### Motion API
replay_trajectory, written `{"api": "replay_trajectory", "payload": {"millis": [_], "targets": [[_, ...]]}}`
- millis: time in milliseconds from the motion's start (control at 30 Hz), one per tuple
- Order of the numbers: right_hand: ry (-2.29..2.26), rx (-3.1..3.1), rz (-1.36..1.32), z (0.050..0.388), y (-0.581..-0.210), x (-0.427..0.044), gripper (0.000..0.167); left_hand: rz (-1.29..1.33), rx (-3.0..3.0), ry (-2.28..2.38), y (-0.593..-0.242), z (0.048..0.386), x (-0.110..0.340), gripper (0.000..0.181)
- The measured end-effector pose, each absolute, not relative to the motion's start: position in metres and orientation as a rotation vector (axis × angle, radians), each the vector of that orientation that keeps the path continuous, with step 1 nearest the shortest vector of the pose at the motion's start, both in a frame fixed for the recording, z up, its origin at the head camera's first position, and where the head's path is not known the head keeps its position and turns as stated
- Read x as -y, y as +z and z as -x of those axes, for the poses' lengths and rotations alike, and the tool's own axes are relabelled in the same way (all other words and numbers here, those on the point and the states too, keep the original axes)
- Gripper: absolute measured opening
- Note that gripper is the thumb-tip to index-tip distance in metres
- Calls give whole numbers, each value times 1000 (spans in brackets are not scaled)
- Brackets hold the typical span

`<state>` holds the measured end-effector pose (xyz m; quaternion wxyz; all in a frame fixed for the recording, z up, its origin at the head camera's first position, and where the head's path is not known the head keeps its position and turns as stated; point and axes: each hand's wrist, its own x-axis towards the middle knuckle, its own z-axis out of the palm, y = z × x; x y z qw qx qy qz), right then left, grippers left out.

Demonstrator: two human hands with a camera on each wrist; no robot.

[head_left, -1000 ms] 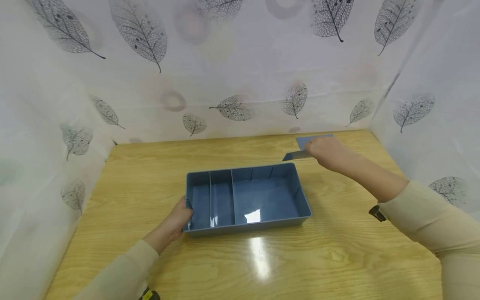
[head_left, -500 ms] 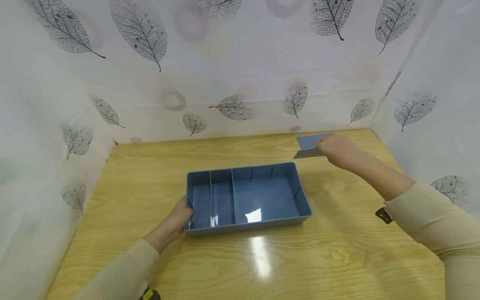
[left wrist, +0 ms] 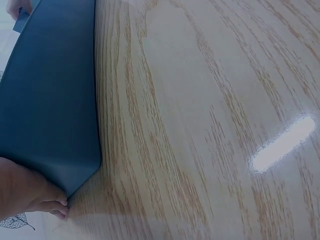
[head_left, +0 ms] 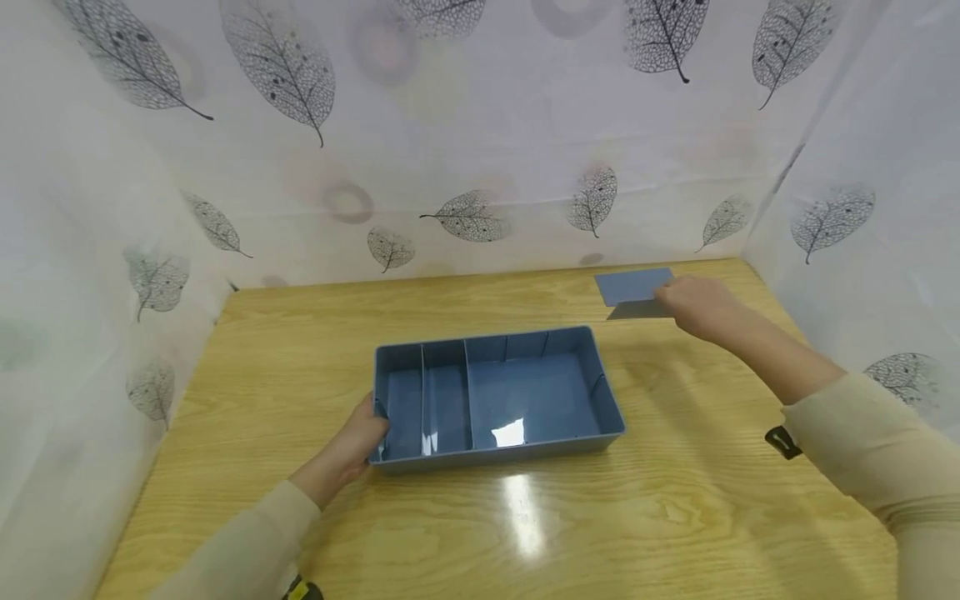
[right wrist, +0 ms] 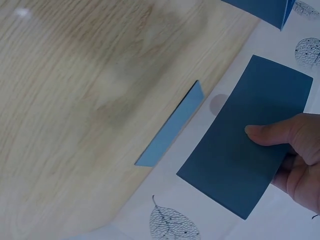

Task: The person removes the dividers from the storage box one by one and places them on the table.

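Observation:
A blue-grey plastic storage box (head_left: 495, 455) lies open-topped on the table in the head view, its left part split into two narrow compartments beside one wide one. My left hand (head_left: 362, 433) grips its left end wall, thumb over the inside. In the left wrist view that hand (left wrist: 30, 192) is at the box's corner. Beyond the box's far right corner my right hand (head_left: 699, 303) holds a thin rectangular divider panel (head_left: 637, 310) above the table. The right wrist view shows the thumb across the panel's face (right wrist: 235, 145). A second flat panel (head_left: 626, 283) lies just behind it.
The wood-grain table (head_left: 645, 500) extends around the box. A leaf-printed white curtain (head_left: 510, 150) closes off the back and both sides. In the right wrist view, the flat panel (right wrist: 172, 127) lies close to the table's back edge.
My right hand has moved a little to the right with the divider panel, uncovering more of the panel lying behind. The left hand and the box have stayed in place.

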<state>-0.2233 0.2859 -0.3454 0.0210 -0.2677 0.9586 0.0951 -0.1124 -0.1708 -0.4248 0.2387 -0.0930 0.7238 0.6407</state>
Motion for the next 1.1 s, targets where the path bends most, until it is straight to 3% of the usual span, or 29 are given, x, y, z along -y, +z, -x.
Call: {"api": "replay_trajectory", "payload": {"millis": [567, 1100], "targets": [[243, -2974, 820, 237, -374, -321, 22, 267, -1987, 1744, -423, 112, 169, 76], [247, -2958, 801, 235, -402, -325, 20, 259, -1991, 1744, -423, 112, 171, 74]]}}
